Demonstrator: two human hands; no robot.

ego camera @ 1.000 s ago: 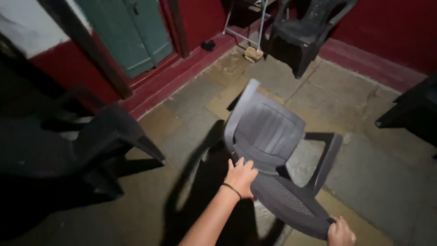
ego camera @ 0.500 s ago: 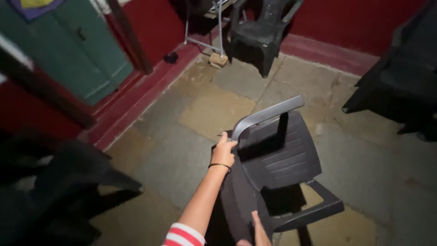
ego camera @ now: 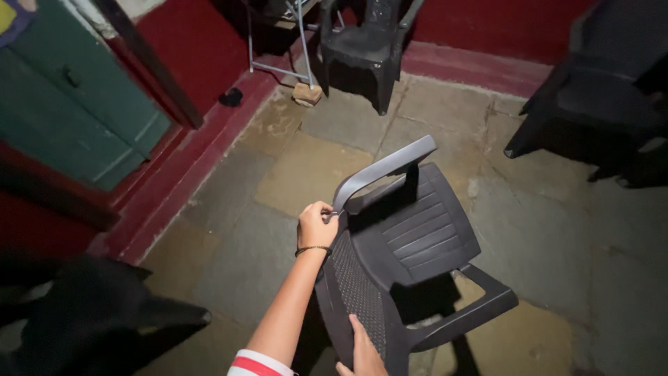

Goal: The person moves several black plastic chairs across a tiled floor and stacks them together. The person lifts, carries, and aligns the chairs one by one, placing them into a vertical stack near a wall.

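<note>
A dark grey plastic armchair (ego camera: 417, 237) is tipped on its side above the stone floor, its slatted seat facing me and its perforated back toward my body. My left hand (ego camera: 316, 224) is closed around the near end of the upper armrest (ego camera: 383, 167). At the bottom of the view, my right hand (ego camera: 362, 355) presses flat against the perforated backrest, fingers pointing up. The lower armrest (ego camera: 473, 310) juts out to the right.
Another dark plastic chair (ego camera: 358, 49) stands at the far wall beside a metal frame (ego camera: 275, 42). More dark chairs sit at the right (ego camera: 598, 90) and lower left (ego camera: 90, 320). A green door (ego camera: 69, 104) and red wall line the left. Stone slabs (ego camera: 306, 167) cover the floor.
The chair has been turned from lying back-up to resting on its side. My left hand moved from the backrest to the armrest end; my right hand shifted onto the backrest. The view swung right.
</note>
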